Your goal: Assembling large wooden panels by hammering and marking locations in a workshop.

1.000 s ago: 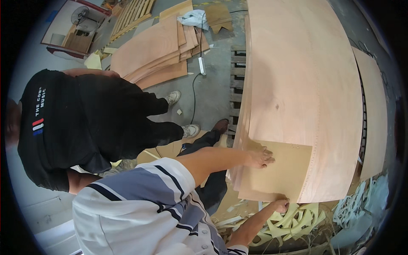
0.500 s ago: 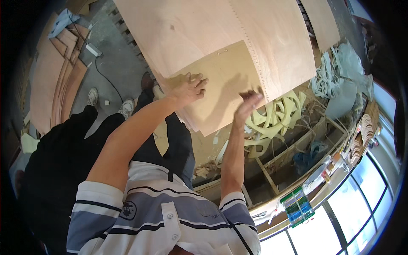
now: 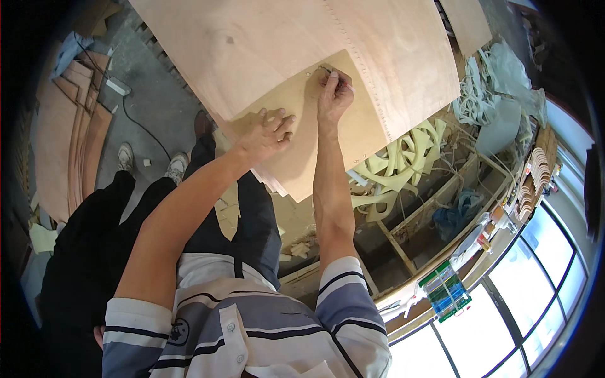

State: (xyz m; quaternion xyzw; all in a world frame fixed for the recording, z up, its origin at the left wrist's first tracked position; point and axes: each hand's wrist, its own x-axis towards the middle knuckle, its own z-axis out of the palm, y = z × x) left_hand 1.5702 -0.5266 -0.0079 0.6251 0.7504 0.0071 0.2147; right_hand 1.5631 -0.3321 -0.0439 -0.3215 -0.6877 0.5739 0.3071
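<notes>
A tan rectangular sheet [image 3: 296, 167] lies over one corner of a large pale plywood sheet [image 3: 277, 38], with a few small holes near its edges. My left hand [image 3: 268, 134] rests on the tan sheet near its left edge, palm down with the fingers apart. At the far edge of that sheet, my right hand [image 3: 334, 94] is closed in a pinch around a thin pen-like tool. Its dark tip points at the sheet beside a small hole; most of the tool is hidden by my fingers.
Yellow foam offcuts [image 3: 406, 160] and tangled white strips [image 3: 469, 94] lie to the right. A wooden frame [image 3: 397, 252] stands below them. Stacked plywood pieces [image 3: 66, 135] and a power strip with cord [image 3: 118, 86] are at left. A person in black trousers [image 3: 88, 233] stands beside me.
My right hand has moved from the tan sheet's right edge to its far edge and come down close to the surface. My left hand stays in place on the sheet.
</notes>
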